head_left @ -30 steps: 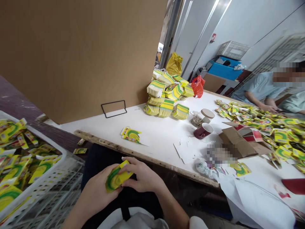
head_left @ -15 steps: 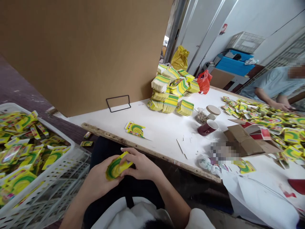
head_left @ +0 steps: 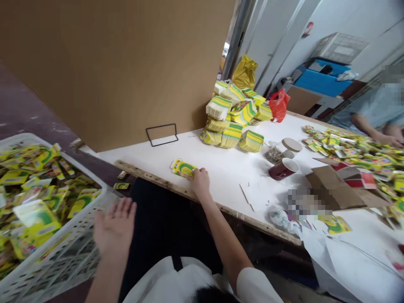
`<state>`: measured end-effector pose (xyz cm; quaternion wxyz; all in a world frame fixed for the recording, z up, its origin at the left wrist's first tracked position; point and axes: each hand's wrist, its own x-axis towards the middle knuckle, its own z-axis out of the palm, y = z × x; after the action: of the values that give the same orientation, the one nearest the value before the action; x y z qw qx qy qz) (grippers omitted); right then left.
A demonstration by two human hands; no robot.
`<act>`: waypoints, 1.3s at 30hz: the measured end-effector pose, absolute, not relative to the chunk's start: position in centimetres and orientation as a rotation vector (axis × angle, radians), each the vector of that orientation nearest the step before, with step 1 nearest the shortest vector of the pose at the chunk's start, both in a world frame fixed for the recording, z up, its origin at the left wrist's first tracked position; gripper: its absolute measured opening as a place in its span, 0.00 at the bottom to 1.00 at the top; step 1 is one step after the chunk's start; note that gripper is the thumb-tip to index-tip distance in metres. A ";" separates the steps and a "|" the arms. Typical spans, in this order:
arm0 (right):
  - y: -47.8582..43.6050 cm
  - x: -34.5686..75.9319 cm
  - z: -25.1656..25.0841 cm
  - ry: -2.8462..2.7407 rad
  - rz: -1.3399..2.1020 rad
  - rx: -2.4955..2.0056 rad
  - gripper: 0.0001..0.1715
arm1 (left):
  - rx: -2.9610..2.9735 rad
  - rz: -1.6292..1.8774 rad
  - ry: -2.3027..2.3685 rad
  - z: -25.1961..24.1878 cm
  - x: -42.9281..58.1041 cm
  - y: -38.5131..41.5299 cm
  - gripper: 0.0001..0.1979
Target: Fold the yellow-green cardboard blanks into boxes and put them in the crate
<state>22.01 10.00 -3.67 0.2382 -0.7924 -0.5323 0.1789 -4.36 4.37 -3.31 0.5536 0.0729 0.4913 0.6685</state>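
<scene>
My right hand reaches over the table's front edge, its fingers closed on the right end of a flat yellow-and-green carton lying on the white tabletop. My left hand is open and palm up beside the white plastic basket, with nothing in it. Many yellow-and-green cartons fill this basket. One carton on top of the heap, nearest my left hand, looks slightly blurred.
Bundled stacks of flat cartons stand by a large brown board. A bent black wire stand, maroon mug, lidded jar and opened cardboard box are on the table. A co-worker's hand is by another carton pile.
My hands have parted. The carton held between them has left my hands; my left hand has moved left and opened, while my right has reached forward to the flat carton on the table.
</scene>
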 end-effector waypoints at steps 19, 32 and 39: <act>9.1 21.9 -5.5 -1.425 0.496 -2.021 0.18 | 0.361 1.232 1.042 -4.4 1.7 0.2 0.24; 0.6 15.1 -2.4 -1.558 1.124 -1.171 0.15 | 0.560 1.529 0.838 -1.7 2.9 2.9 0.32; -0.4 13.6 -2.6 -1.325 1.353 -1.200 0.37 | 0.406 1.566 1.012 -1.3 2.6 3.2 0.40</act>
<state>13.58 -0.38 -2.57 0.4349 -0.4820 -0.5321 0.5435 2.56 3.23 -1.34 0.5781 0.1736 0.4328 0.6696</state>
